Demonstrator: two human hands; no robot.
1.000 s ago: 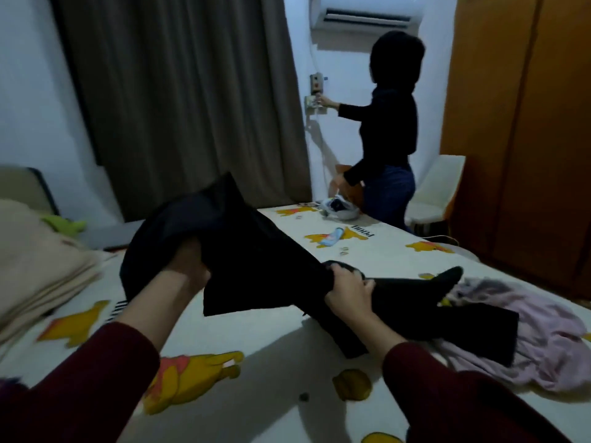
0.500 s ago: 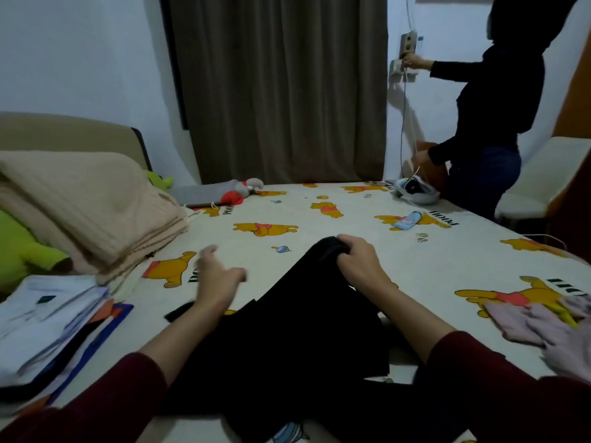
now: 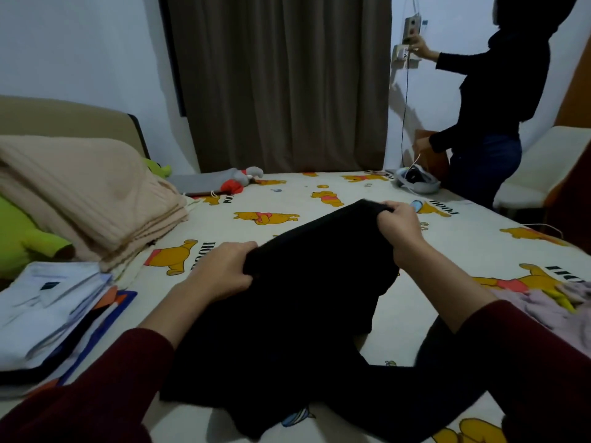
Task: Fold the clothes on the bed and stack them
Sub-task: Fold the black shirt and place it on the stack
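Two hands grip one black garment [image 3: 303, 314] mid-bed: left hand [image 3: 224, 270] curls over its left top edge, right hand [image 3: 399, 228] pinches the far top corner. Garment drapes toward the near edge of the bed [image 3: 319, 193]. Left: folded stack of clothes [image 3: 54, 314], beige blanket [image 3: 86, 193] behind it, green plush [image 3: 22, 235] beside. Right: lilac garment [image 3: 550, 308], unfolded. Far right, another person [image 3: 499, 107] stands at the wall, near a white chair [image 3: 543, 167]; gray pouch [image 3: 415, 182] lies on the far corner.
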